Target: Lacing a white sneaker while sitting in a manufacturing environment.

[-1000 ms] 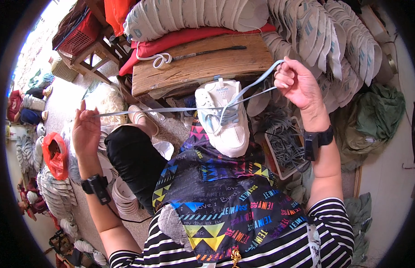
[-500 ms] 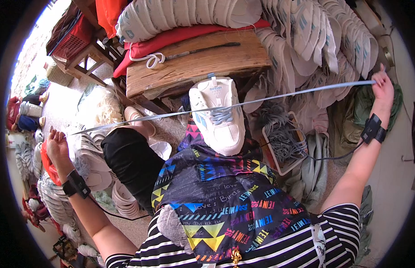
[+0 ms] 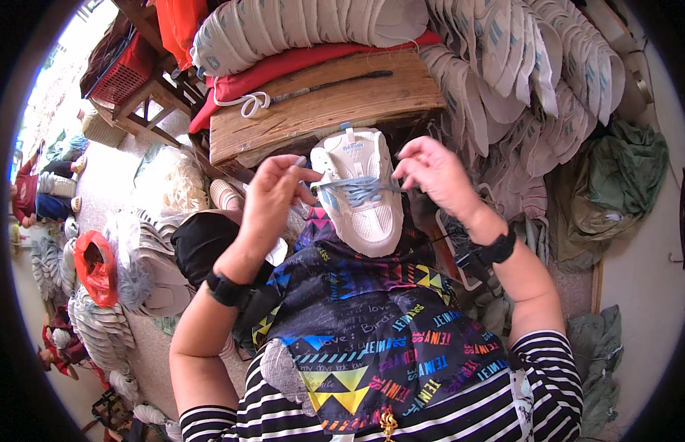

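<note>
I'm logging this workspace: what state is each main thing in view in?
White shoe, partly laced, toe toward the patterned apron
Blue-grey lace, crossed over the shoe, upper tongue bare
Left hand, fingers bent at the shoe's left side, grip unclear
Right hand, fingers bent at the shoe's right side, grip unclear
Dark stick, lying on wooden bench
Shoe uppers, nested in a row on red cloth
Orange-red bag, mouth open

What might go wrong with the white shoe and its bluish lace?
The lace could end up twisted or uneven, as it crosses the front in several close strands, with the left hand and right hand at either side.

The shoe might tip or slide: its toe lies over the patterned apron, and neither hand seems to grip its body.
</note>
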{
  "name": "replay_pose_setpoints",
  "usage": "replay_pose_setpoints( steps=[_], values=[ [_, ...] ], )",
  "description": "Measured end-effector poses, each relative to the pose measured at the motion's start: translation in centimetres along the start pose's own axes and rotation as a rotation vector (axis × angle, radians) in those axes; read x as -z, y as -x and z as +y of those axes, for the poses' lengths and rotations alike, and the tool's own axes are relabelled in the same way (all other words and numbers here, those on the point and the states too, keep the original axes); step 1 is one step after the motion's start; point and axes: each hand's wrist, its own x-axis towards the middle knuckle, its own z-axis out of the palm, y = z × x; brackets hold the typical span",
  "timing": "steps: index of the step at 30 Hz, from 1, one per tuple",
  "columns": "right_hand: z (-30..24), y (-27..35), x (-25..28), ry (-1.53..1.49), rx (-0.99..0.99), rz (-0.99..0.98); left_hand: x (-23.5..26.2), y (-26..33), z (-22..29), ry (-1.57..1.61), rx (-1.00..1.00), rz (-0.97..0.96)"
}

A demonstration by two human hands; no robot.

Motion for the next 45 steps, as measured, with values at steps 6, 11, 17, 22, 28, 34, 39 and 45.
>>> replay_pose_setpoints(
  steps=[6, 11, 17, 22, 28, 34, 39, 45],
  values=[
    [0.6, -0.7, -1.5, 0.161, -0.03, -0.073, -2.3, 0.2, -2.4, -0.023, 0.013, 0.009],
    [0.6, -1.1, -1.0, 0.359, 0.041, -0.073, -3.4, 0.6, -2.2, 0.023, 0.093, 0.06],
    [-0.9, -0.8, -2.2, 0.86, 0.255, -0.044, -3.0, 0.5, -2.2, -0.076, 0.188, 0.051],
    [-1.3, -0.7, -2.2, 0.994, 0.379, -0.066, -2.7, 0.0, -2.6, -0.237, 0.168, 0.079],
    [-1.8, -1.7, -1.6, 0.884, 0.354, -0.205, -3.0, -0.5, -1.0, -0.528, 0.093, 0.041],
    [-3.2, -2.1, -1.9, 1.125, 0.308, -0.328, -3.9, -0.8, 0.2, -0.996, -0.369, 0.022],
    [-5.2, -3.0, -1.4, 1.44, 0.896, -0.218, -3.3, -1.2, 3.6, -1.296, -0.762, -0.134],
    [-4.4, -5.6, 0.3, 1.262, 0.853, -0.507, -1.3, -3.1, 4.1, -1.278, -0.597, -0.413]
  ],
)
